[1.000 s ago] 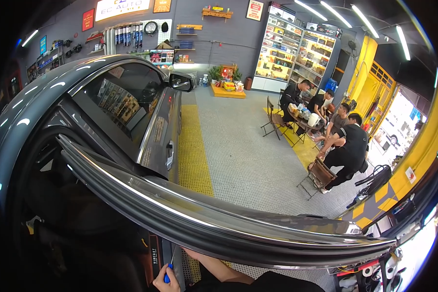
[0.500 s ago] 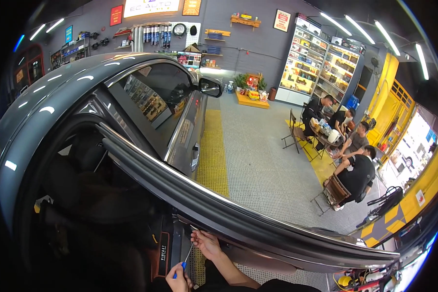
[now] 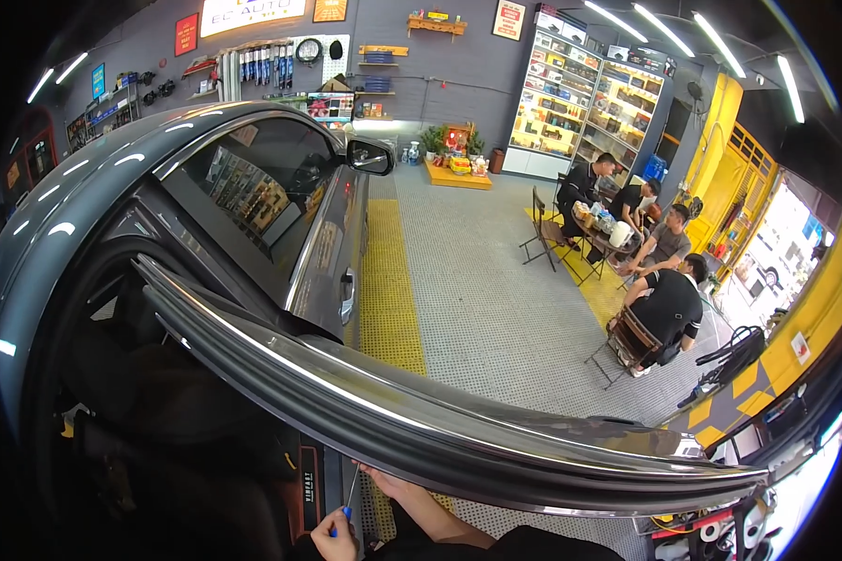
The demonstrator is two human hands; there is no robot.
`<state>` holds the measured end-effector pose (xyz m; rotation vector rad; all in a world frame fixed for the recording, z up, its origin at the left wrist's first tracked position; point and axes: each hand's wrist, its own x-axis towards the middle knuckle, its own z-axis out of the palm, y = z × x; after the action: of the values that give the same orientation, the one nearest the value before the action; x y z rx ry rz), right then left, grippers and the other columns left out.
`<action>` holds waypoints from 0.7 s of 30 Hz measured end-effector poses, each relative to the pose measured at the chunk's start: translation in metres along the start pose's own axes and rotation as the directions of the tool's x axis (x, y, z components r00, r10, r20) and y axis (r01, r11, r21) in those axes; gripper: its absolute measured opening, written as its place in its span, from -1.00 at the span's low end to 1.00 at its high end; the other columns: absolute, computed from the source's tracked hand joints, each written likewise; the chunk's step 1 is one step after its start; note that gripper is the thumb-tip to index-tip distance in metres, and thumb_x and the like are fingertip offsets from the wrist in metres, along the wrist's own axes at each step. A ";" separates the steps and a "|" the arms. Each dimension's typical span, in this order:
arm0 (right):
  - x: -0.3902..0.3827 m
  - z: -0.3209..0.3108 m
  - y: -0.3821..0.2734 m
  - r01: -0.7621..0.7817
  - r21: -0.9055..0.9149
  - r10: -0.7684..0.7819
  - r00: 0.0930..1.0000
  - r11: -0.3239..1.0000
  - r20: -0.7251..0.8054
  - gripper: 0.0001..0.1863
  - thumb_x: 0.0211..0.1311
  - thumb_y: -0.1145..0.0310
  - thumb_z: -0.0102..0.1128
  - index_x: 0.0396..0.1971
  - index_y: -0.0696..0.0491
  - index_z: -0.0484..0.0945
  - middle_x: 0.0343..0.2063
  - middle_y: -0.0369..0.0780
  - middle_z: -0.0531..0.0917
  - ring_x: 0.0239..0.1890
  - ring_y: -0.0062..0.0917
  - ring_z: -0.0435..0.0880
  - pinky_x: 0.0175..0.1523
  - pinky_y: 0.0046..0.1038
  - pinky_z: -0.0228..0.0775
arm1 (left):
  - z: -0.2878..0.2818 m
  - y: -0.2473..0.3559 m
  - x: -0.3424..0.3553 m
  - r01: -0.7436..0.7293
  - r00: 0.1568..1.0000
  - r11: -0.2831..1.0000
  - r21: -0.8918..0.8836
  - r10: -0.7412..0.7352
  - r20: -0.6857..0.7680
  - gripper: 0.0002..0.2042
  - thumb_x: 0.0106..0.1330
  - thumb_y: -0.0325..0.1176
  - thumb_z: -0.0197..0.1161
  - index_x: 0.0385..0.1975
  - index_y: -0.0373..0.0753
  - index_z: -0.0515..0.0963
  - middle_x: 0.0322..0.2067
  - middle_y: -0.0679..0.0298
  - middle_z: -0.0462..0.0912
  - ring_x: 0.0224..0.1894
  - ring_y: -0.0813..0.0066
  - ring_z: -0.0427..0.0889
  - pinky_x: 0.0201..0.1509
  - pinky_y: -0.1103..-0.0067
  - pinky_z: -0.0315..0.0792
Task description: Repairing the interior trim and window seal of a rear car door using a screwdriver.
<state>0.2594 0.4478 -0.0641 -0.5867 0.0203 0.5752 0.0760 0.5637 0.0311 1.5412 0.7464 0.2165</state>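
My left hand (image 3: 335,538), low in the view, is closed around the blue handle of a screwdriver (image 3: 348,513). Its thin metal shaft points up toward the inner side of the open car door (image 3: 421,425). By the shaft's far end is my right hand (image 3: 395,490), close under the door's frame, which covers most of its fingers. Whether that hand grips anything cannot be seen. Just left of both hands lies the car's sill with a dark, red-edged plate (image 3: 309,481).
The grey car (image 3: 94,178) fills the left side, its dark interior beside my hands. Several people sit around a small table (image 3: 603,234) at the right. A yellow strip (image 3: 388,290) runs along the floor by the car. Lit display shelves (image 3: 571,103) stand at the back.
The car door has swung outward, away from the car body, and its frame now covers my right fingers. The left hand still grips the screwdriver. The whole view has shifted slightly.
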 end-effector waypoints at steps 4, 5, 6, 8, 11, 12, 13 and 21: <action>-0.008 0.015 -0.009 -0.010 -0.036 0.010 1.000 0.999 0.002 -0.77 0.47 0.30 0.20 0.00 0.06 0.61 -0.17 -0.22 0.69 -0.17 -0.53 0.66 -0.11 -0.46 0.50 | -0.009 -0.008 0.014 0.479 0.873 0.659 -0.580 -0.427 0.235 -0.77 0.51 -0.23 0.15 -0.19 -0.29 0.56 -0.65 0.32 0.44 -0.81 0.65 0.19 -0.78 0.70 0.06; -0.007 0.016 -0.010 -0.032 -0.122 0.032 0.999 0.992 0.002 -0.77 0.47 0.30 0.19 0.00 0.06 0.61 -0.17 -0.23 0.69 -0.17 -0.52 0.66 -0.11 -0.45 0.51 | -0.007 -0.008 0.014 0.475 0.875 0.659 -0.583 -0.423 0.235 -0.77 0.51 -0.23 0.16 -0.19 -0.30 0.56 -0.65 0.32 0.45 -0.81 0.65 0.20 -0.78 0.70 0.07; -0.007 0.016 -0.010 -0.047 -0.117 0.047 0.999 0.992 0.001 -0.77 0.47 0.29 0.20 0.00 0.06 0.61 -0.18 -0.23 0.69 -0.17 -0.52 0.66 -0.11 -0.46 0.51 | -0.006 -0.007 0.012 0.474 0.876 0.657 -0.586 -0.421 0.236 -0.77 0.51 -0.24 0.16 -0.19 -0.30 0.56 -0.64 0.32 0.45 -0.81 0.65 0.20 -0.78 0.70 0.08; -0.002 0.012 -0.008 -0.076 -0.103 0.076 0.997 0.992 -0.004 -0.77 0.47 0.29 0.20 0.00 0.07 0.61 -0.18 -0.23 0.69 -0.18 -0.51 0.66 -0.11 -0.47 0.51 | 0.001 -0.003 0.005 0.280 0.959 0.831 -0.481 -0.263 0.104 -0.77 0.51 -0.27 0.15 -0.11 -0.34 0.57 -0.60 0.25 0.53 -0.80 0.64 0.29 -0.77 0.68 0.15; 0.007 0.004 -0.002 -0.022 -0.064 0.019 0.998 0.998 -0.056 -0.79 0.48 0.31 0.19 -0.04 0.09 0.60 -0.19 -0.21 0.69 -0.20 -0.51 0.67 -0.14 -0.51 0.50 | 0.004 0.005 -0.003 -0.106 0.993 0.979 -0.174 0.095 -0.069 -0.71 0.46 -0.40 0.20 0.06 -0.42 0.57 -0.53 0.15 0.65 -0.69 0.54 0.52 -0.64 0.60 0.39; 0.010 0.002 -0.001 -0.021 -0.059 0.015 0.995 0.998 -0.098 -0.80 0.49 0.32 0.18 -0.05 0.09 0.61 -0.20 -0.21 0.70 -0.21 -0.51 0.67 -0.15 -0.51 0.51 | 0.004 0.008 -0.004 -0.375 0.924 0.927 0.019 0.376 -0.071 -0.71 0.43 -0.42 0.23 0.06 -0.42 0.57 -0.45 0.13 0.67 -0.65 0.47 0.57 -0.58 0.57 0.44; 0.014 0.000 -0.002 -0.037 -0.056 0.029 0.990 0.998 -0.139 -0.81 0.49 0.33 0.18 -0.07 0.10 0.61 -0.21 -0.21 0.70 -0.22 -0.51 0.68 -0.16 -0.51 0.51 | 0.003 0.010 -0.002 -0.593 0.791 0.776 0.215 0.611 -0.025 -0.70 0.40 -0.44 0.27 0.06 -0.42 0.57 -0.38 0.10 0.68 -0.61 0.41 0.61 -0.52 0.54 0.50; 0.004 0.032 -0.018 -0.068 -0.181 0.033 0.982 0.981 -0.188 -0.77 0.54 0.33 0.13 -0.02 0.16 0.61 -0.25 -0.22 0.70 -0.24 -0.51 0.68 -0.19 -0.52 0.48 | 0.004 0.008 -0.002 -0.349 0.934 0.930 0.117 0.355 -0.033 -0.75 0.45 -0.45 0.19 0.01 -0.40 0.65 -0.48 0.06 0.69 -0.59 0.42 0.65 -0.50 0.52 0.47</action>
<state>0.2673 0.4544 -0.0293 -0.8229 0.1582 0.5745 0.0793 0.5599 0.0389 1.7756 0.5233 0.4926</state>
